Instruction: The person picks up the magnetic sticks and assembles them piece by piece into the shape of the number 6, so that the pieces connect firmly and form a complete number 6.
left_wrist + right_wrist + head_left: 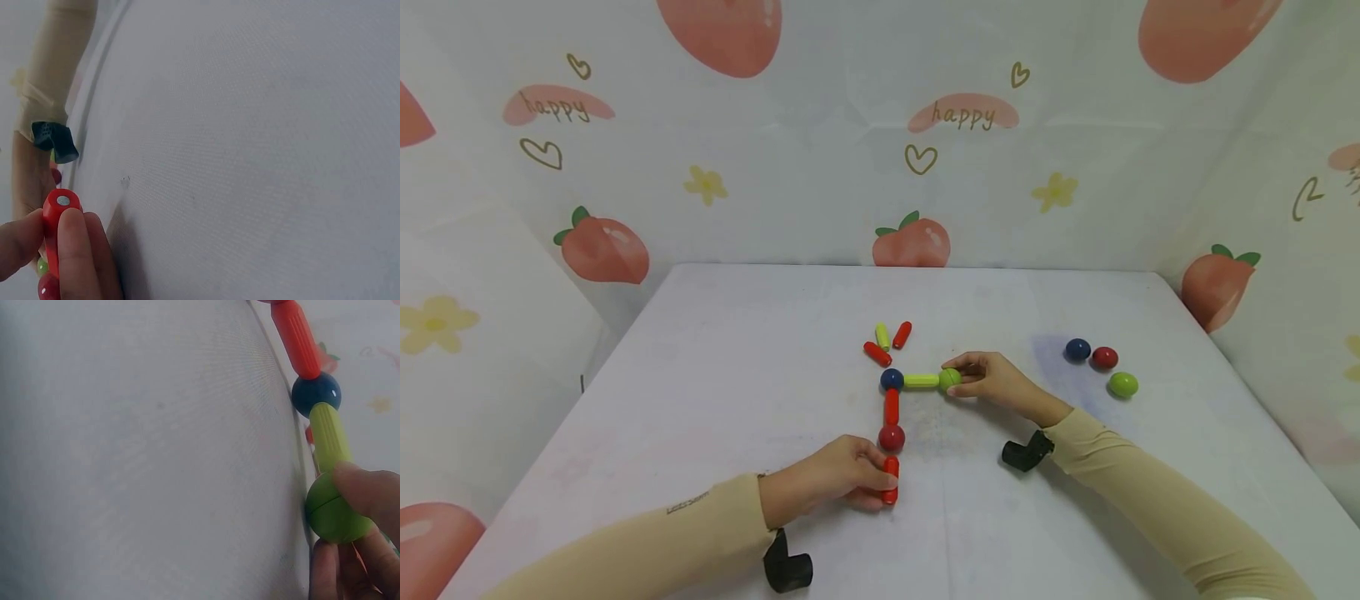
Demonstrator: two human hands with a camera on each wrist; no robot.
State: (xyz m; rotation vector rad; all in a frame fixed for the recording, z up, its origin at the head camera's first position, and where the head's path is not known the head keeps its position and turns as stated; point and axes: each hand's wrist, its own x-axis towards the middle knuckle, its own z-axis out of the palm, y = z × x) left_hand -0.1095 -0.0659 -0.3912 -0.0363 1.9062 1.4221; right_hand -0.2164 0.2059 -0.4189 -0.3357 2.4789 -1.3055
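Note:
My left hand (842,472) pinches a short red rod (891,467) between thumb and fingers, its far end close to a red ball (891,438). In the left wrist view a silvery disc shows in the near end of the held rod (52,219). From the red ball, another red rod (892,407) leads to a dark blue ball (892,380). A yellow-green rod (921,381) runs sideways from the blue ball to a green ball (950,381). My right hand (1000,385) grips this green ball (334,509) with thumb and fingers.
Behind the blue ball lie two loose red rods, one near (877,353) and one farther (902,335), with a yellow-green rod (882,337). At the right rest a blue ball (1078,350), a red ball (1105,358) and a green ball (1123,384) on the white-covered table (760,333).

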